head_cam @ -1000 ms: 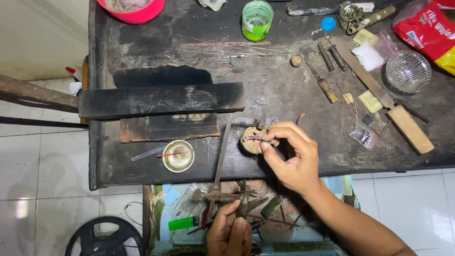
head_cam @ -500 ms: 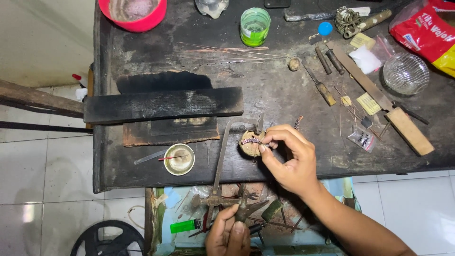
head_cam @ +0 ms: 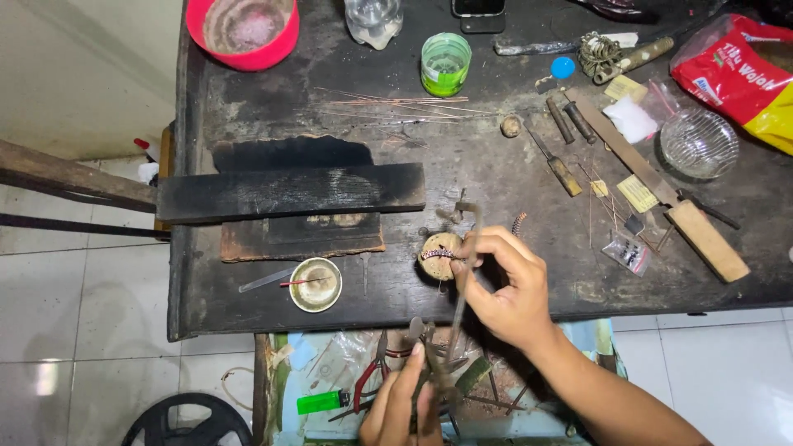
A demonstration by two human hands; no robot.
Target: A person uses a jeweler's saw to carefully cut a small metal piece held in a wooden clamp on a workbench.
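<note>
Scorched matt wood workbench [head_cam: 496,182]; dull metal saw frame [head_cam: 464,272]

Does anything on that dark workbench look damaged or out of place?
Yes: the wooden board and the slab under it are charred black, and the slab's far edge is ragged, as if burnt away. Thin wire rods lie scattered loosely near the green cup.

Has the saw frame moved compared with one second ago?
Yes. The saw frame swung right: earlier it stood left of the round wooden peg, now it crosses the peg's right edge.
</note>
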